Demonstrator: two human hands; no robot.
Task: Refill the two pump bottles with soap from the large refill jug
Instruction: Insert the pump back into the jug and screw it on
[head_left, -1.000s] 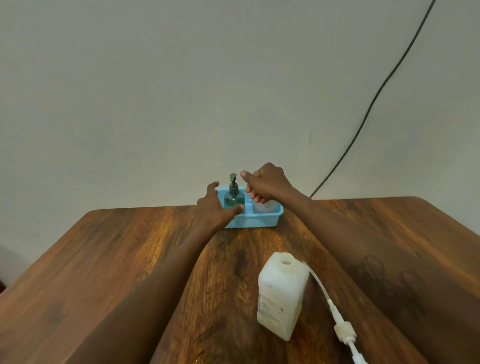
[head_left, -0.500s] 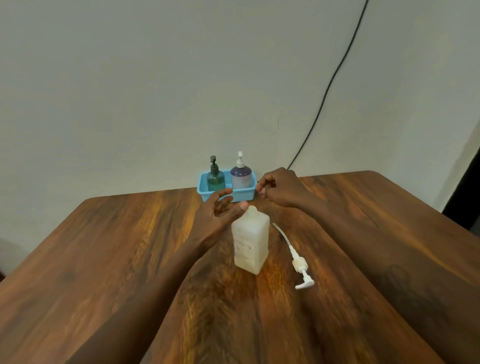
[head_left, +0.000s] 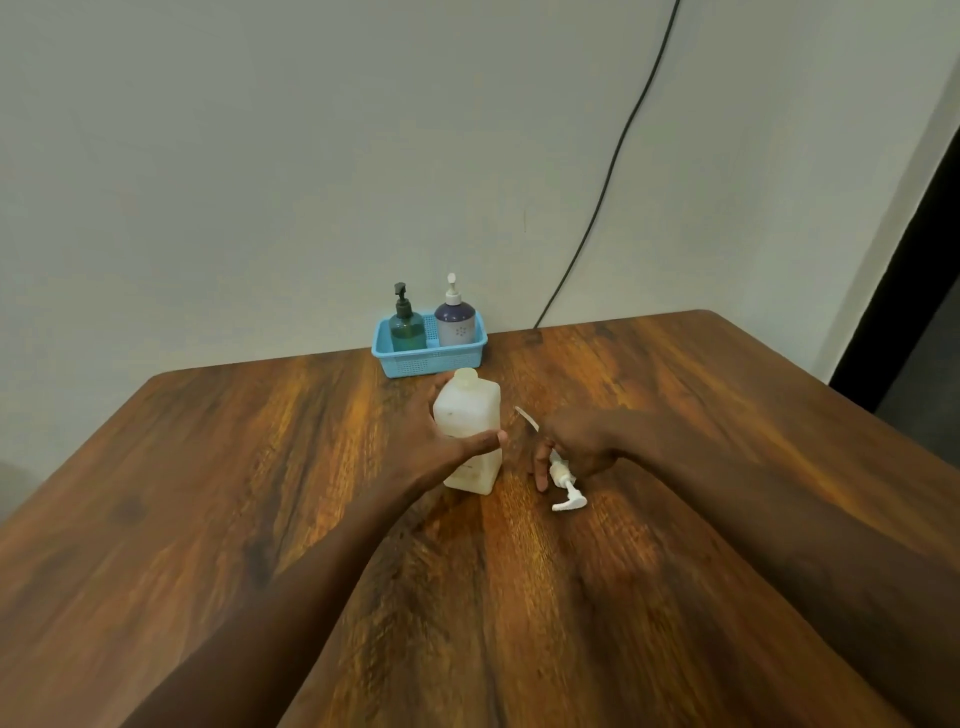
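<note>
The refill jug (head_left: 469, 434) is standing open near the middle of the table (head_left: 208, 493), and the left hand (head_left: 431, 441) is wrapping around it from its 9 o'clock side. At the jug's 3 o'clock, the right hand (head_left: 582, 441) is closing on the white pump (head_left: 563, 480) lying flat. The jug should be held steady while the pump goes straight into the neck. Farther back, at 12 o'clock, the green pump bottle (head_left: 407, 325) and purple pump bottle (head_left: 454, 318) are sitting capped in the blue basket (head_left: 431, 361).

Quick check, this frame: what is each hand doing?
Left hand: closed around the refill jug.
Right hand: over the pump lying on the table; grip cannot be told.
</note>
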